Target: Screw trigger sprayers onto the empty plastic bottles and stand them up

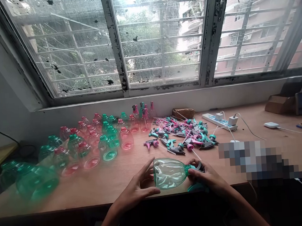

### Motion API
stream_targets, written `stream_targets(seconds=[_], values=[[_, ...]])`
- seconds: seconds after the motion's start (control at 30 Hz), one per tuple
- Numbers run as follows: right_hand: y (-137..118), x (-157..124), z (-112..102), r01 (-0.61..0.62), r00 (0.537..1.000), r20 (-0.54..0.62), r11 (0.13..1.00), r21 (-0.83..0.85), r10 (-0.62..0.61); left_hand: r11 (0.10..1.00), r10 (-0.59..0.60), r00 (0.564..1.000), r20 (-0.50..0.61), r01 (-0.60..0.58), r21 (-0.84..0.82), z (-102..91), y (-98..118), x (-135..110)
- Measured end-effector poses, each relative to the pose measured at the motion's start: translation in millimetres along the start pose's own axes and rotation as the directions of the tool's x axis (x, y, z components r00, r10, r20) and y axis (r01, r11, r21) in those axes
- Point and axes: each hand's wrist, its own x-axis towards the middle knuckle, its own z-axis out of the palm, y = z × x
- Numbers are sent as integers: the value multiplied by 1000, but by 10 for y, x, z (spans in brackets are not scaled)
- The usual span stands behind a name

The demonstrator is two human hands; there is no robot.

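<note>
A clear green spray bottle [170,173] lies sideways in the air just above the table's front edge, its base to the left and its neck to the right. My left hand [137,187] cups the base, thumb below and index finger above. Around the neck, my right hand [205,174] is closed on the green and black trigger sprayer [196,166], which the fingers partly hide. A teal part [197,187] shows under the right hand; what it belongs to I cannot make out.
A pile of pink, teal and black trigger sprayers [183,131] lies beyond the bottle. Several headless green and pink bottles [89,153] stand at left; bottles with sprayers [145,118] stand behind. A power strip [219,121], cardboard box [281,103] and cables are at right.
</note>
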Motion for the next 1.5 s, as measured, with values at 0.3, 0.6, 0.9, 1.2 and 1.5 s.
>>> stream_targets(seconds=[0.3,0.6,0.9,1.2,1.5], values=[[-17,26,-2,12,1000,15,1000,18,-13,987,36,999,17,-32,-157,89,5,54],[-20,30,23,20,1000,-19,999,27,-19,992,82,996,43,-77,-103,82,-46,60],[-71,-9,39,23,1000,4,1000,-13,-23,997,75,997,-6,-75,-2,96,-68,17],[-88,-15,48,40,999,21,998,42,-41,994,105,994,-33,-104,13,99,-79,10],[-61,9,28,33,999,19,997,65,-34,995,102,993,-63,-100,26,109,-104,5]])
